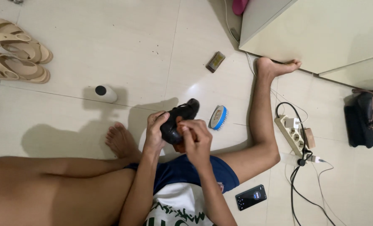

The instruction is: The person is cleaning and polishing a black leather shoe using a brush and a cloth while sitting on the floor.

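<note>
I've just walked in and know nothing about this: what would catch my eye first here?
At centre, a person seated on the tiled floor holds a black shoe in the left hand while the right hand presses an orange cloth against it. A blue brush lies just beside it, and tan sandals sit top left.

A black shoe (179,119) is held tilted above the lap, toe pointing up toward the blue brush (218,117) just beside it. An orange cloth (180,133) presses against its heel end.
</note>
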